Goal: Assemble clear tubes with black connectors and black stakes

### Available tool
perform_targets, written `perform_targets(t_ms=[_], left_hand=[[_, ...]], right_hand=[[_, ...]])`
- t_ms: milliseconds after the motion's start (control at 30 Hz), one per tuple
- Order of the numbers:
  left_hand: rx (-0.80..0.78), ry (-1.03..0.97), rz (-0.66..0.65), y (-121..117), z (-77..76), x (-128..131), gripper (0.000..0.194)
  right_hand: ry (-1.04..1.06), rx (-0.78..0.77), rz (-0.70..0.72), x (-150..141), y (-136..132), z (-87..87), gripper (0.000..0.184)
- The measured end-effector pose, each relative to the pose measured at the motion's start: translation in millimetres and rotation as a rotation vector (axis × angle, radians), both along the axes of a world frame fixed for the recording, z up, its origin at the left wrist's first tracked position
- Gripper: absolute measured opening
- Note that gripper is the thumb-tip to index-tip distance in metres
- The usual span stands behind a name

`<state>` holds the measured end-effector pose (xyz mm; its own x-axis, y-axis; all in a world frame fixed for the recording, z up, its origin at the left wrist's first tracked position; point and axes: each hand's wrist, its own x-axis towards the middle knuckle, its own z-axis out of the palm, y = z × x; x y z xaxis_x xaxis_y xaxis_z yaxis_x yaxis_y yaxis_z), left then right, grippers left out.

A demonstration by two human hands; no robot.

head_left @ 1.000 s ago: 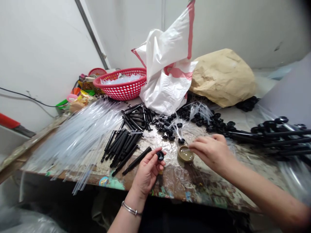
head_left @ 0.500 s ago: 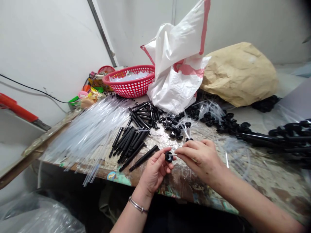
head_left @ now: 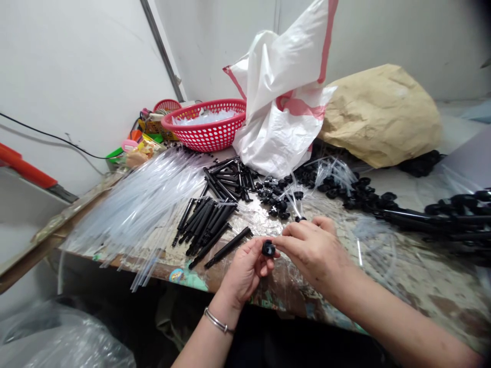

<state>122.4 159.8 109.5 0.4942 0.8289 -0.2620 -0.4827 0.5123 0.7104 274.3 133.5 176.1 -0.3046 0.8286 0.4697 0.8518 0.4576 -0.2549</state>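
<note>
Right hand (head_left: 312, 251) had neared the glossy, round black cap (head_left: 268, 249), pinched at lower centre by the left hand (head_left: 245, 268); right grip unclear.

Small workshop, as I read it from my remote feed. Table (head_left: 425, 276) paint-stained and worn. Long clear tubes (head_left: 141, 204) fanned across it, black rods (head_left: 207, 225) piled alongside, small black parts (head_left: 280, 208) heaped in quantity. Behind, I log a red perforated basket (head_left: 209, 137), a bulky white sack (head_left: 274, 138) and a brown paper bag (head_left: 383, 117), near plain walls (head_left: 76, 61).
</note>
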Motion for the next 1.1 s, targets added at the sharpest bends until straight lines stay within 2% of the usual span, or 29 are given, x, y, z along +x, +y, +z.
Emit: perform_targets(t_ms=[267, 433, 600, 667, 733, 867, 967, 1100], left_hand=[[0.001, 0.006, -0.029, 0.2, -5.3, -1.4, 0.029], [0.017, 0.004, 0.012, 0.2, -5.1, -3.3, 0.03], [-0.012, 0.006, 0.081, -1.4, -0.6, -1.3, 0.04], [-0.033, -0.014, 0.11, -1.7, 1.4, 0.2, 0.047], [-0.053, -0.023, 0.127, -1.5, 2.0, 1.4, 0.05], [-0.054, -0.012, 0.108, -1.1, -0.2, 2.1, 0.042], [-0.074, -0.028, 0.107, -1.4, -1.2, 1.7, 0.035], [-0.087, -0.055, 0.114, -1.7, -1.5, 1.0, 0.033]], right_hand=[[-0.028, -0.009, 0.022, -7.1, 9.5, -5.3, 0.015], [0.009, -0.012, 0.027, -11.1, 10.2, -13.8, 0.016], [0.08, -0.135, 0.079, -0.4, 19.0, -15.8, 0.021], [0.13, -0.158, 0.057, 11.1, 34.1, -12.4, 0.025], [0.117, -0.175, -0.04, 24.3, 56.5, -7.9, 0.028], [-0.042, -0.226, -0.252, 39.2, 107.2, -4.0, 0.033], [-0.123, -0.226, -0.335, 25.4, 134.5, -9.5, 0.032], [-0.237, -0.26, -0.279, -20.5, 156.7, -23.7, 0.025]])
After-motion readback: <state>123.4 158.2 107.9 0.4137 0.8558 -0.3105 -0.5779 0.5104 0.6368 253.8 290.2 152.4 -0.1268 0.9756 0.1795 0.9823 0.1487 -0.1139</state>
